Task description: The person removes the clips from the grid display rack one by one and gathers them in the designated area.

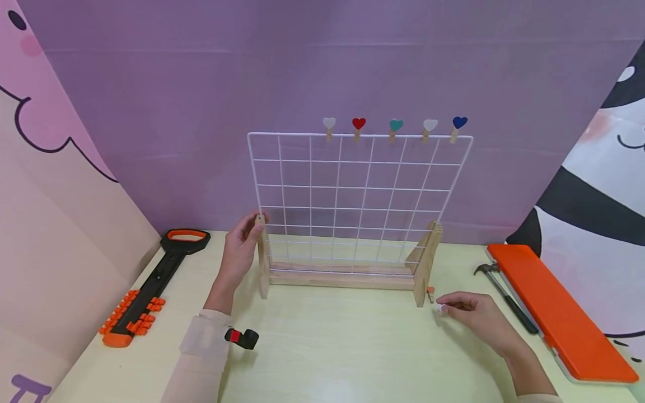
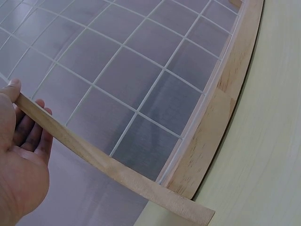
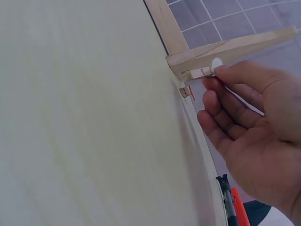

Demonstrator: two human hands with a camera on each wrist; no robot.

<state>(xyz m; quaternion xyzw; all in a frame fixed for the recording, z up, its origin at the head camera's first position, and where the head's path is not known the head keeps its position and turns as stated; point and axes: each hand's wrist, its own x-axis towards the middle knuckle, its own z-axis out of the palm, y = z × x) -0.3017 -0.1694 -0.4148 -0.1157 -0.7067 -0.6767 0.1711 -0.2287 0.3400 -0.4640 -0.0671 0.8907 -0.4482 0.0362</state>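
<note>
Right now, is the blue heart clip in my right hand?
No, the blue heart clip sits at the top of the white wire grid, while the right hand pinches a white-topped clip.

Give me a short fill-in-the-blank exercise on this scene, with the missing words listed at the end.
1. Along the top of the white wire grid stand ____ heart clips.
2. The left hand holds an upright made of ____.
3. The heart on the clip in the right hand is ____.
4. The hammer lies beside a long case whose top is ____.

Missing words: five; wood; white; orange.
</note>
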